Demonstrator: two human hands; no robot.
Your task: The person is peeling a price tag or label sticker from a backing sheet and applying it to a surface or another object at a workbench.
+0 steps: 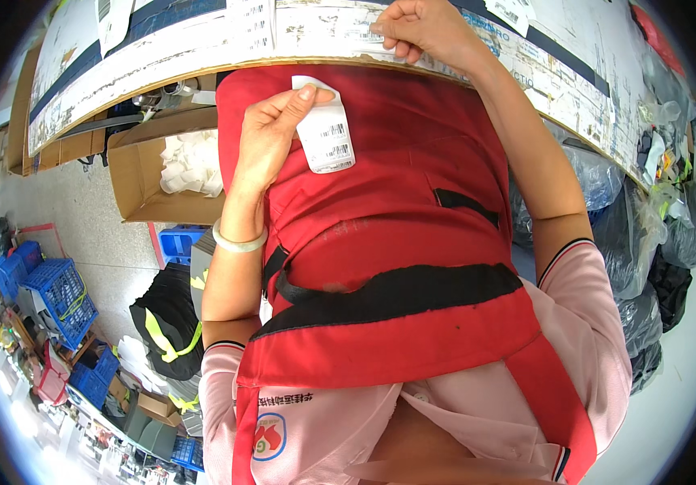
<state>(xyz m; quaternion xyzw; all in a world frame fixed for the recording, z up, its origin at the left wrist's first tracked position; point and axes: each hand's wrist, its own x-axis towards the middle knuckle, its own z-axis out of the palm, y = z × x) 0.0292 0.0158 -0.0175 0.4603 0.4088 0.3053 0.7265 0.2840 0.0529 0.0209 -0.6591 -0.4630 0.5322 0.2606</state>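
My left hand (pixel 275 129) is closed, with thumb and fingers pinching the upper end of a white barcode label strip (pixel 327 141). The strip hangs in front of my red apron (pixel 372 194), just below the table edge. My right hand (pixel 429 36) is over the worn white tabletop (pixel 323 36), its fingertips curled together. Small barcode print shows beside those fingertips; whatever they grip is too small to make out. Another white label strip (pixel 251 24) lies on the tabletop between my hands, toward the left.
Below the table on the left, a cardboard box (pixel 141 182) holds crumpled white paper pieces (pixel 190 166). More labels (pixel 113 24) lie at the table's far left. Blue crates (pixel 61 299) and a black bag (pixel 170 323) stand on the floor. Clear plastic bags (pixel 635 242) crowd the right side.
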